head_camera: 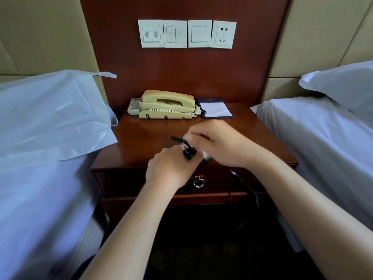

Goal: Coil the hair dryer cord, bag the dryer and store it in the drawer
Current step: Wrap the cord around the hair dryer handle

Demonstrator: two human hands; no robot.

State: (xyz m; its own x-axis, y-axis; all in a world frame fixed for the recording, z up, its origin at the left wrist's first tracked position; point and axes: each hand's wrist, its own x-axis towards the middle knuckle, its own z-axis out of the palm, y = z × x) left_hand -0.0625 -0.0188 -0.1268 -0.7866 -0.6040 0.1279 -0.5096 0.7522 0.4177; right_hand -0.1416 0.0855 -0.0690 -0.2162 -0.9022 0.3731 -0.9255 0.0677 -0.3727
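Note:
Over the front edge of the wooden nightstand (141,136), my left hand (169,168) is closed around black loops of the hair dryer cord (188,152). My right hand (220,144) covers the hair dryer (206,156); only a small pale part shows under the palm. A length of black cord (253,194) hangs below my right wrist in front of the nightstand. The drawer (121,182) is closed, and its metal ring pull (198,182) sits just under my left hand. A translucent white plastic bag (50,114) lies on the left bed.
A beige telephone (167,105), a remote control (134,107) and a notepad in a dark folder (217,110) stand at the back of the nightstand. Switches and a socket (223,34) are on the wall panel. White beds flank both sides, with a pillow (343,83) at right.

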